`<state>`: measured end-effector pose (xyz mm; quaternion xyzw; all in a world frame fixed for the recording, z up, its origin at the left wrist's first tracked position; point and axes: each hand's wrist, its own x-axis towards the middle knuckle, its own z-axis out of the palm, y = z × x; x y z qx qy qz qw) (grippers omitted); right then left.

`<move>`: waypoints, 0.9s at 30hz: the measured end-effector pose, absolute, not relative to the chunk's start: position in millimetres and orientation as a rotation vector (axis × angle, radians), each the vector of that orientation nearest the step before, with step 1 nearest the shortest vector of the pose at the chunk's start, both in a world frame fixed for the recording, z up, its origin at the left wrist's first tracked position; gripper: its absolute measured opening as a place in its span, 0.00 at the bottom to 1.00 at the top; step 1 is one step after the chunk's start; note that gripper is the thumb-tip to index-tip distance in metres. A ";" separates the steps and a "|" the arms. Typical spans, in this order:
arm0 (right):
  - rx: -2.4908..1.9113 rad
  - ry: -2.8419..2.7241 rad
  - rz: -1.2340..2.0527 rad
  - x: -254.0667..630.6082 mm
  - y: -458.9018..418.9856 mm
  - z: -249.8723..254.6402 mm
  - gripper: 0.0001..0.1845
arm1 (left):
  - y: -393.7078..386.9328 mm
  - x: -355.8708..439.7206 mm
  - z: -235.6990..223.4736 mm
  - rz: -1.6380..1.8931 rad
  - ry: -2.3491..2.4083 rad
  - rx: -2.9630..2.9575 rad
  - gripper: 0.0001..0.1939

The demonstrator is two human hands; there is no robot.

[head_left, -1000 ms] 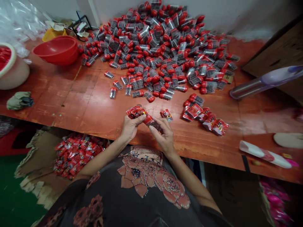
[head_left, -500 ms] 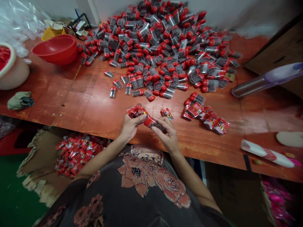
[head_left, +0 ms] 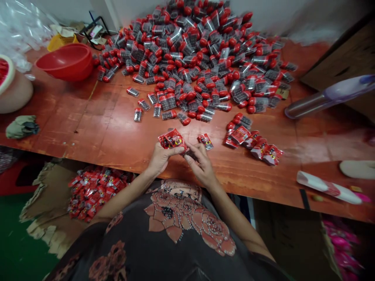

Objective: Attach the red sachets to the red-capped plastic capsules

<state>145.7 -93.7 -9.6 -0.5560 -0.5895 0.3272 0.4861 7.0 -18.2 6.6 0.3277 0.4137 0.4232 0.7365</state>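
Observation:
My left hand (head_left: 159,159) is closed on several red printed packets (head_left: 172,139), its thumb lying across their lower edge. My right hand (head_left: 202,167) pinches the right end of the held stack, fingertips close to my left thumb. A dark piece shows between the right fingers, mostly hidden, so I cannot tell whether it is a separate container. One loose red packet (head_left: 205,141) lies on the table just beyond my right fingers. Farther right is a small group of red packets (head_left: 259,147). Behind my hands rises a large heap of clear containers with red caps (head_left: 187,62) and dark contents.
A red bowl (head_left: 64,62), a white bucket (head_left: 14,91) and a crumpled cloth (head_left: 22,127) are on the left of the table (head_left: 96,144). At right are a clear purple tube (head_left: 319,101) and a white packet (head_left: 328,188). Below left, a carton holds red packets (head_left: 93,191).
The red-and-dark container seen between my hands has turned and is now mostly hidden behind my fingers. The packets' printed faces show more fully. My right hand has moved slightly left.

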 end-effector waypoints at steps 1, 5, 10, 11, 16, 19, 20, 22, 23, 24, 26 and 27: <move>-1.366 -1.412 0.781 144.3 -94.4 -10.9 0.26 | -18.5 7.5 4.7 0.925 0.909 0.713 0.15; -1.396 -1.286 0.747 137.7 -98.3 -16.9 0.23 | -19.0 11.3 0.6 0.952 0.881 0.620 0.17; -1.445 -1.239 0.633 135.1 -102.3 -20.7 0.22 | -20.5 16.9 1.0 0.884 0.898 0.589 0.18; -1.451 -1.237 0.616 135.6 -102.6 -20.5 0.22 | -20.7 17.3 0.6 0.878 0.901 0.604 0.19; -1.417 -1.201 0.731 140.5 -102.1 -18.6 0.24 | -19.7 15.0 -3.0 0.893 0.874 0.676 0.21; -1.379 -1.174 0.833 143.0 -101.4 -18.9 0.23 | -19.2 13.4 -2.0 0.841 0.850 0.712 0.19; -1.377 -1.156 0.847 143.0 -101.4 -19.3 0.22 | -19.7 13.7 -1.2 0.834 0.850 0.710 0.19; -1.388 -1.122 0.837 141.6 -102.1 -20.5 0.21 | -21.6 15.7 0.1 0.861 0.860 0.696 0.18; -1.395 -1.107 0.824 140.3 -102.9 -21.2 0.21 | -23.0 17.2 0.5 0.883 0.867 0.693 0.18; -1.401 -1.093 0.811 138.6 -103.8 -21.9 0.21 | -24.5 18.7 0.6 0.900 0.872 0.695 0.17; -1.413 -1.064 0.798 135.4 -106.2 -23.2 0.22 | -27.2 20.9 0.1 0.888 0.876 0.706 0.16; -1.421 -1.050 0.795 134.1 -107.5 -23.6 0.23 | -28.1 21.5 -0.2 0.866 0.874 0.708 0.15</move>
